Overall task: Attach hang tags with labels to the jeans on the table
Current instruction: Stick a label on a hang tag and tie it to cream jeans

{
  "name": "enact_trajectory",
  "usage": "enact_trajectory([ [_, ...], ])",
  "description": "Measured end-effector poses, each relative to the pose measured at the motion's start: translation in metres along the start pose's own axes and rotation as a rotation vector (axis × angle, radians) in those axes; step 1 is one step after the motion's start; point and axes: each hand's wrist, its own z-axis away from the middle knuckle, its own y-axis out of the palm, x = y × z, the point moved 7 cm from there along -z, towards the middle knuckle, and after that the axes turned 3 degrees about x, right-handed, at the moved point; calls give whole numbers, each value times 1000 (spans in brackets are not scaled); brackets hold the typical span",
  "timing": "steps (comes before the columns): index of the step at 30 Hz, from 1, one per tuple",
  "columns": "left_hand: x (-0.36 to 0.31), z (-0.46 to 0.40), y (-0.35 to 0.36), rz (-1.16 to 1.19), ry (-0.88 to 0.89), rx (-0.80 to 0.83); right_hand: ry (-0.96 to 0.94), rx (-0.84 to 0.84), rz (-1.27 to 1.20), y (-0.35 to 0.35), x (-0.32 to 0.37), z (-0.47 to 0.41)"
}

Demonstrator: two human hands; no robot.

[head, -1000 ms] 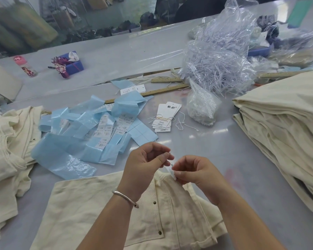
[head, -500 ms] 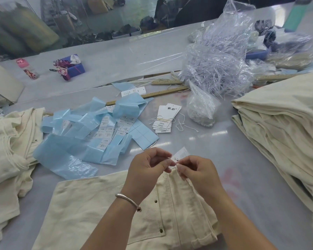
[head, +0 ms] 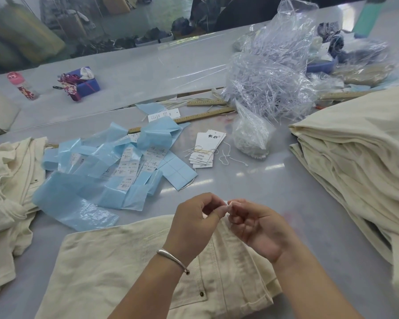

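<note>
Right now your left hand (head: 195, 218) and right hand (head: 251, 223) meet fingertip to fingertip just above the waistband of the cream jeans (head: 124, 268) lying flat at the near edge of the grey table (head: 274, 199). Both hands have fingers curled in a pinch, but whatever sits between them is too small and blurred to name. The jeans are coarse, ribbed twill with small brass rivets and a stitched fly seam. A plain silver bangle (head: 173, 257) circles your left wrist.

Farther off, centre, a fanned stack of white card hang tags (head: 207, 149) lies bound with pale string, a loose white cord (head: 226, 156) just to its right. Left of them, glossy pale-blue backing sheets (head: 90, 171) lie crumpled, carrying small printed white labels (head: 127, 169). Folded cream jeans (head: 359, 157) pile up at the right; crinkled clear bags of fasteners (head: 270, 81) sit behind.
</note>
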Motion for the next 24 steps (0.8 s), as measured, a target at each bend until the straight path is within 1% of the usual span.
enact_trajectory([
  [3,-1,-1,1,25,4,16,40,-12,-45,1,-3,-1],
  [9,-2,-3,-2,95,24,-2,78,-47,-102,5,-4,-4],
  [17,-3,-2,-4,133,27,-9,55,-99,-56,4,-2,-5],
  [24,2,-1,-2,123,-7,-52,11,-80,12,4,1,-4],
])
